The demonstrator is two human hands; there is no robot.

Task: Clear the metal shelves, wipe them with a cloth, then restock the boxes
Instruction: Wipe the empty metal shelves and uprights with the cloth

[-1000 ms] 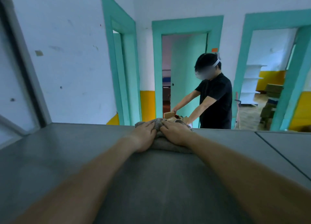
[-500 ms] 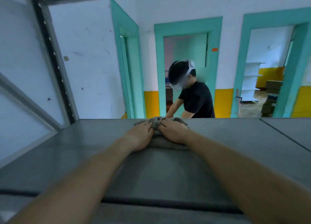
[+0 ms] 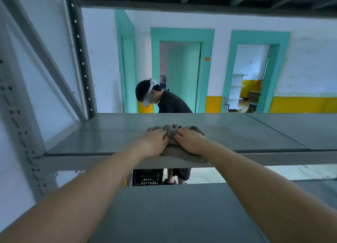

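Head view: cloth (image 3: 173, 131) at front edge of shelf (image 3: 109, 133).
My left hand (image 3: 155, 142) and right hand (image 3: 189, 141) press it flat, side by side.

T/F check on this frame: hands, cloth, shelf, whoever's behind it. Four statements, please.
1. The left hand and the right hand both press on the crumpled grey cloth. True.
2. The cloth sits at the far edge of the grey metal shelf. False: it lies at the near edge, drooping over the front lip.
3. Cardboard boxes stand on that shelf. False: only the cloth shows on it.
4. A person in a black shirt bends down behind the shelf. True.
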